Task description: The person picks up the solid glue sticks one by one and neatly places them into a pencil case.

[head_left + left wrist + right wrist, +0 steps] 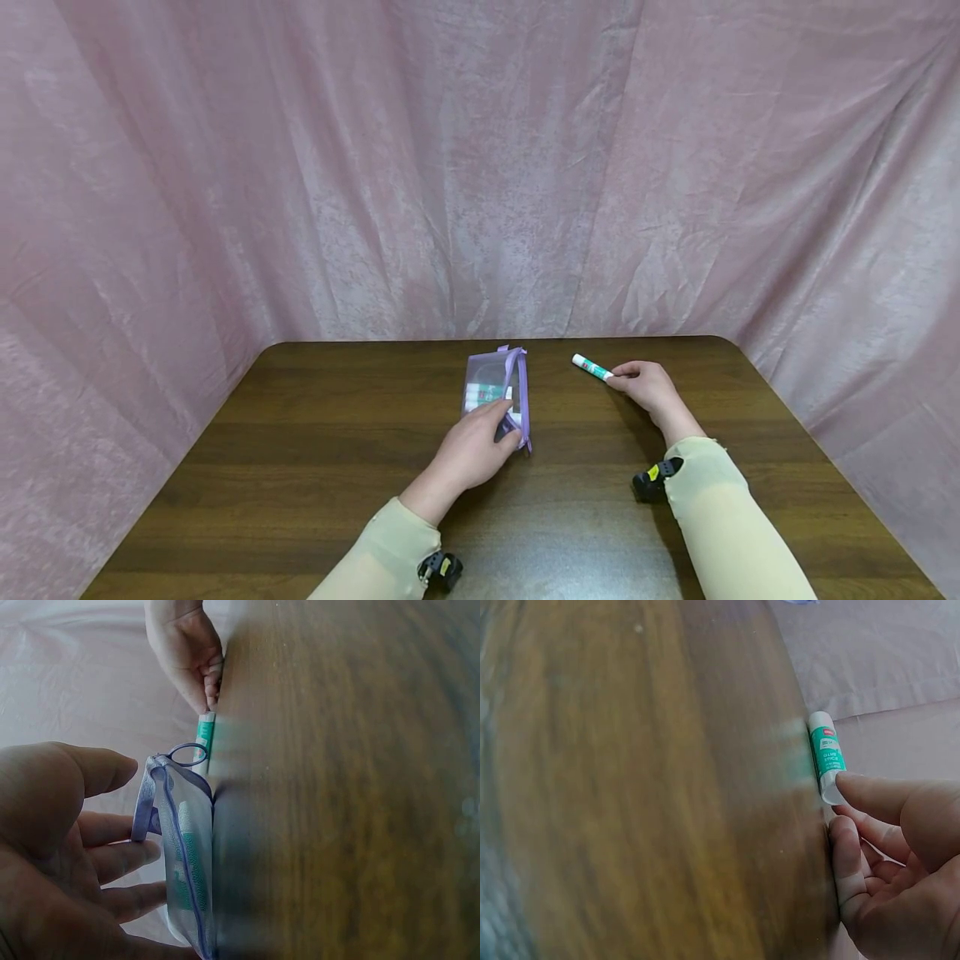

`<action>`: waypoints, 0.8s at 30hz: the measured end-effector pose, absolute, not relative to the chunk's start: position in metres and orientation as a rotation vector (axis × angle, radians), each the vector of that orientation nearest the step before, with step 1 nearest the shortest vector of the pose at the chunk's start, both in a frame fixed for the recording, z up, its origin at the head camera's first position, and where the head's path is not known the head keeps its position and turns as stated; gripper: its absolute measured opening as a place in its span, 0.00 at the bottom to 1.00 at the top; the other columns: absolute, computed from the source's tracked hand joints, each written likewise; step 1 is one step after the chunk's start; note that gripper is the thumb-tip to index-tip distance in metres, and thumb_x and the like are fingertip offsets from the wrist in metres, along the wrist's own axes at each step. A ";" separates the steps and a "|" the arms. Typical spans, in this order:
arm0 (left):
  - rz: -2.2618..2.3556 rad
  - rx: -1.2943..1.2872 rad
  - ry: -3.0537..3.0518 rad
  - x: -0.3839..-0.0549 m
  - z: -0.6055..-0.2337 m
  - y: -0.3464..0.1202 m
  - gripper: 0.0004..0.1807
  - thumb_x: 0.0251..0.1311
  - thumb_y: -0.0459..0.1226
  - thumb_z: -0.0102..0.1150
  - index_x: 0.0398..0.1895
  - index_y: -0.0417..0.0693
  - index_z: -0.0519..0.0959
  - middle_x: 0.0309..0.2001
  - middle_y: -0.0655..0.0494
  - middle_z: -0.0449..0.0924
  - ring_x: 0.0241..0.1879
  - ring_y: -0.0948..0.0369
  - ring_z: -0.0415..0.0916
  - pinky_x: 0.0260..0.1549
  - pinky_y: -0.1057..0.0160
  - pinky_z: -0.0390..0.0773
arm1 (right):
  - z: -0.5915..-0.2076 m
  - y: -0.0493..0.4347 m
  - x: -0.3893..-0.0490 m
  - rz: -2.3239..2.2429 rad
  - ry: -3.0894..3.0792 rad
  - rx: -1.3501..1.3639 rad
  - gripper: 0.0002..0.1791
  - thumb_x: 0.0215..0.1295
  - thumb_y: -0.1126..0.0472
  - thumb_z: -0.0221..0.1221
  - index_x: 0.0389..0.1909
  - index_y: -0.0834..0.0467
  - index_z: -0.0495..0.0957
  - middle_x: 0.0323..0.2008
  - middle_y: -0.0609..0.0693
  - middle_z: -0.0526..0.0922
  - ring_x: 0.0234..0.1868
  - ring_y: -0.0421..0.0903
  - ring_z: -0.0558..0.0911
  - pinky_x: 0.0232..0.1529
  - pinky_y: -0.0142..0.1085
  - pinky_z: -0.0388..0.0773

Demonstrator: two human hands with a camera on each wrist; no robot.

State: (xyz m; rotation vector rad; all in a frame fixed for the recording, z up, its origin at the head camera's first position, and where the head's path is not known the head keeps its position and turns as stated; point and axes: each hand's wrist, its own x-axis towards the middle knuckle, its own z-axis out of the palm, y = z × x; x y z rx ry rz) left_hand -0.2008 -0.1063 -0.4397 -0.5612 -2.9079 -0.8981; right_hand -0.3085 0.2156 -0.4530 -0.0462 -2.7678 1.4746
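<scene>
A mesh zip pouch with purple trim (486, 368) lies flat near the middle of the table, white-and-green glue sticks (483, 393) showing through it. Along its right side the purple zipped edge (524, 392) looks parted. My left hand (474, 446) rests on the pouch's near part; the left wrist view has its fingers extended against the pouch, thumb apart from them. To the right, my right hand (651, 390) pinches the near end of another glue stick (592, 367) between thumb and fingers. That glue stick (827, 754) lies at or just above the tabletop; which, I cannot tell.
The brown wooden table (315, 442) has rounded far corners. Behind it and at both sides hangs a pink curtain (480, 167). A small black device sits at each wrist, the right one (652, 482) close over the tabletop.
</scene>
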 end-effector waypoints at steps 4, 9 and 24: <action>-0.902 -0.556 -2.908 -0.201 -0.440 -0.106 0.31 0.81 0.43 0.62 0.79 0.37 0.73 0.76 0.38 0.75 0.77 0.43 0.71 0.76 0.42 0.71 | -0.453 0.215 -0.308 1.463 -2.774 -0.054 0.18 0.75 0.62 0.70 0.54 0.74 0.84 0.48 0.64 0.87 0.51 0.58 0.78 0.51 0.43 0.74; -0.897 -0.559 -2.904 -0.201 -0.441 -0.106 0.30 0.80 0.42 0.62 0.79 0.37 0.74 0.76 0.38 0.75 0.77 0.43 0.72 0.76 0.42 0.71 | -0.452 0.215 -0.308 1.447 -2.781 -0.065 0.17 0.74 0.62 0.70 0.53 0.73 0.85 0.48 0.64 0.86 0.50 0.58 0.78 0.51 0.43 0.74; -0.895 -0.546 -2.918 -0.201 -0.441 -0.106 0.30 0.81 0.43 0.62 0.79 0.38 0.74 0.76 0.39 0.75 0.77 0.43 0.71 0.76 0.43 0.71 | -0.454 0.213 -0.309 1.393 -2.799 -0.037 0.17 0.72 0.62 0.72 0.50 0.73 0.85 0.46 0.63 0.86 0.47 0.57 0.78 0.47 0.42 0.73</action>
